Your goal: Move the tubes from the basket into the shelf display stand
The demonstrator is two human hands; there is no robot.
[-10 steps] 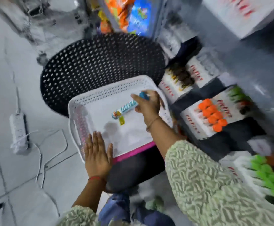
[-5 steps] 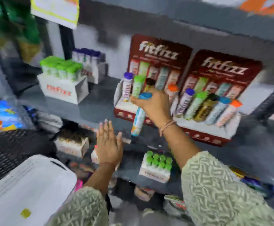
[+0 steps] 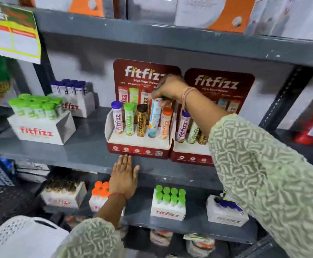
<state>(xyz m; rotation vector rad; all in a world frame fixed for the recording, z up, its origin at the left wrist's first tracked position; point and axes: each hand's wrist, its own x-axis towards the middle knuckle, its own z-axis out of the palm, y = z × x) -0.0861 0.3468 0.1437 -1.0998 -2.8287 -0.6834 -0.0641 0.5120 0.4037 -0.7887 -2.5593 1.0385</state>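
Observation:
My right hand [image 3: 167, 88] grips the top of a light blue tube [image 3: 154, 118]. The tube stands upright in the fourth slot of the left dark red display stand [image 3: 139, 146], between a brown-capped tube [image 3: 141, 120] and an orange-capped tube [image 3: 165, 122]. Purple-capped [image 3: 117, 118] and green-capped [image 3: 129, 119] tubes fill the first slots. My left hand [image 3: 124, 175] lies flat, fingers spread, on the front edge of the grey shelf [image 3: 77, 151] just below the stand. The white basket [image 3: 19, 237] shows at the bottom left corner; its inside is hidden.
A second red display stand [image 3: 191, 155] with tubes sits right of the first, partly behind my right arm. White boxes of green-capped [image 3: 40, 120] and purple-capped tubes [image 3: 71, 97] stand to the left. More boxes [image 3: 167, 203] fill the shelf below. A black perforated stool [image 3: 1, 200] is at left.
My right hand lifted the blue tube out of the basket, carried it up to the shelf and stood it in the left stand's slot. My left hand went from the basket to the shelf edge.

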